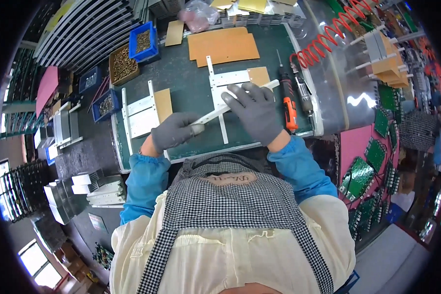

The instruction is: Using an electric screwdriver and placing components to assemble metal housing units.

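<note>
A long narrow white metal strip (213, 114) with small holes slants between my gloved hands above the table. My left hand (175, 131) is closed on its near-left end, thumb along it. My right hand (254, 110) is bent over the strip farther along, fingers curled onto it; its far end sticks out past the knuckles. Beneath my right hand lies a white panel (235, 77) with a crossing strip (224, 128) and a tan sheet (259, 75). Beyond my left hand rests another white panel (143, 116) with two strips across it and a tan sheet (164, 105).
An orange-black electric screwdriver (290, 111) and a metal-bodied driver (305, 95) lie right, near a red coiled hose (323, 48). Blue bins (143, 43) and a carton (124, 67) hold small fasteners. Brown cardboard (224, 47) lies at the back; green circuit boards (357, 176) sit far right.
</note>
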`<state>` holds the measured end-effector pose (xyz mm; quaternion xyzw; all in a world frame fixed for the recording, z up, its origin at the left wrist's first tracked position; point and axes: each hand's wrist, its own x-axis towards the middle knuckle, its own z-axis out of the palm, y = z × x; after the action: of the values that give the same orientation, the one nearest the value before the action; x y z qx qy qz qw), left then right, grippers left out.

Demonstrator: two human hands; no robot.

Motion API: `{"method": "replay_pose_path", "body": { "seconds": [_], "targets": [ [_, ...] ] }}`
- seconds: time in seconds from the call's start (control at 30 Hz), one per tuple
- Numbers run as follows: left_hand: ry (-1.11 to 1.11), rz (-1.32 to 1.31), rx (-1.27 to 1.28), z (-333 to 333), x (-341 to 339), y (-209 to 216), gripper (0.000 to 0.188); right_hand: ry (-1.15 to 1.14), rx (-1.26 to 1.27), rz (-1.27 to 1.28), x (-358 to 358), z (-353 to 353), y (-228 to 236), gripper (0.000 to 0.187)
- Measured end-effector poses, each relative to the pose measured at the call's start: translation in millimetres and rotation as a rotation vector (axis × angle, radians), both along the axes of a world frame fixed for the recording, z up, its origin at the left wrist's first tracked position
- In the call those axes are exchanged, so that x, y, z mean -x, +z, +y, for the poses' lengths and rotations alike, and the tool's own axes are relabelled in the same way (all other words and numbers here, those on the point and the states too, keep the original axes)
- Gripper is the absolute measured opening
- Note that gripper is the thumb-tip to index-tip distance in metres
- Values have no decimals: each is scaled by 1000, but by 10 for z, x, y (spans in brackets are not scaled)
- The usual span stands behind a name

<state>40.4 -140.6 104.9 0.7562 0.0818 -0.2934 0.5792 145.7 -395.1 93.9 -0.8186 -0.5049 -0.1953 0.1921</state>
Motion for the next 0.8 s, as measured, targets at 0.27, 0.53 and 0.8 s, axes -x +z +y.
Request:
{"method": "replay_pose_path", "body": {
  "seconds": [0.27,0.53,0.8],
  "targets": [
    [-323,-66,-232,71,-199,1,35,37,118,731,16,-831,-382,33],
    [602,-633,-232,344,-470,-258,37,-525,-651,1729,193,-940,-746,21],
    [422,-491,-383,525,-311,-642,39,-646,-778,1792,230,-581,-1126,21]
  ]
}}
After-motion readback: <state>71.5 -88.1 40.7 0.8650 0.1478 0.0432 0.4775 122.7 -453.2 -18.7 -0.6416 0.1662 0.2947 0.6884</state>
